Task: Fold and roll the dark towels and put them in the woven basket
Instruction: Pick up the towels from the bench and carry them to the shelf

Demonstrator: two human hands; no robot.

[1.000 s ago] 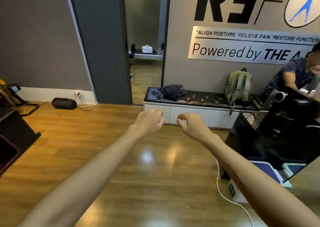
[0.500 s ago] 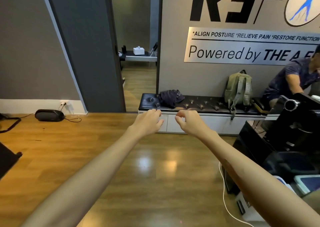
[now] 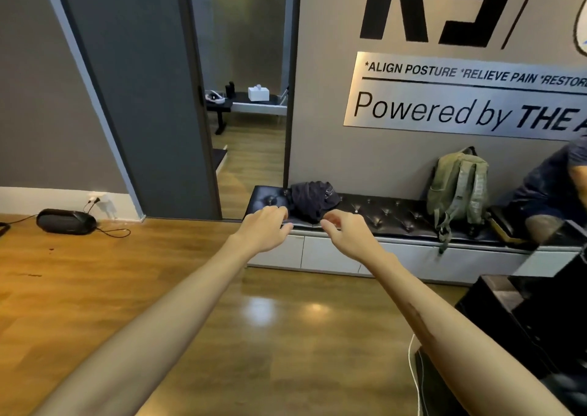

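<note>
Both my arms stretch forward over a wooden floor. My left hand (image 3: 265, 230) and my right hand (image 3: 347, 236) hang side by side with fingers loosely curled downward, holding nothing. Beyond them, a crumpled dark cloth (image 3: 313, 199) lies on a black tufted bench (image 3: 397, 215) against the wall; my hands are short of it and do not touch it. No woven basket is in view.
A green backpack (image 3: 459, 187) stands on the bench. A seated person (image 3: 552, 190) is at the right edge. Black equipment (image 3: 527, 320) and a white cable (image 3: 413, 371) sit at lower right. A black speaker (image 3: 65, 222) lies by the left wall. A doorway (image 3: 251, 129) opens behind.
The view has moved closer to the bench and shifted rightward; the dark cloth now appears just above my hands. My hands keep the same curled pose.
</note>
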